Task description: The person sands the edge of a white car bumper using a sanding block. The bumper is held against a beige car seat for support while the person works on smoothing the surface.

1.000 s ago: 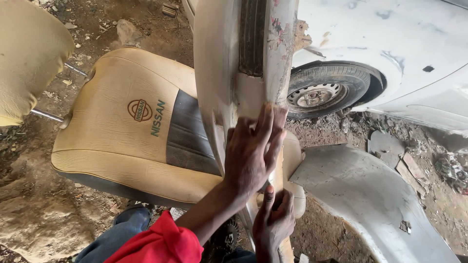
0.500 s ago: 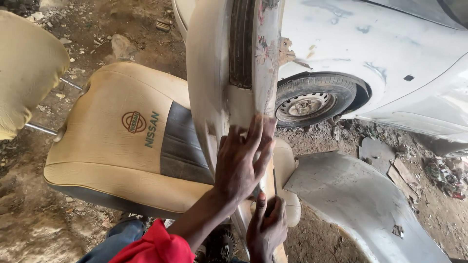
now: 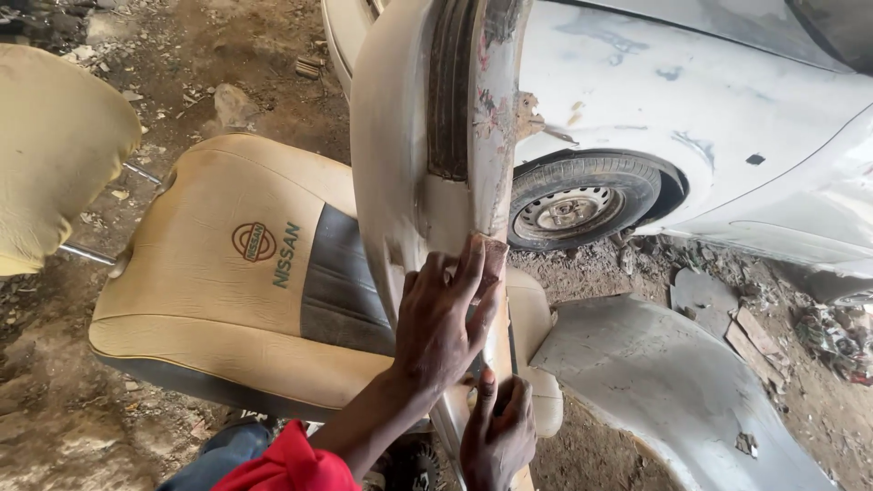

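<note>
A dusty whitish car bumper (image 3: 400, 136) stands upright in front of me, its edge scraped and patched with filler. My left hand (image 3: 441, 323) lies flat against the bumper's edge and presses a small brown piece of sandpaper (image 3: 492, 251) under its fingertips. Just below, my right hand (image 3: 498, 432) grips the lower part of the bumper, fingers curled round it. A red sleeve (image 3: 291, 465) covers my left upper arm.
A tan and grey car seat (image 3: 227, 273) lies on the dirt behind the bumper, with a headrest (image 3: 55, 155) to its left. A white car with a wheel (image 3: 582, 205) stands at the right. A loose grey fender panel (image 3: 655, 382) lies on the ground at lower right among debris.
My left hand has shifted a little along the bumper's edge, and the sandpaper now shows at its fingertips. My right hand keeps its hold below. The view has moved slightly.
</note>
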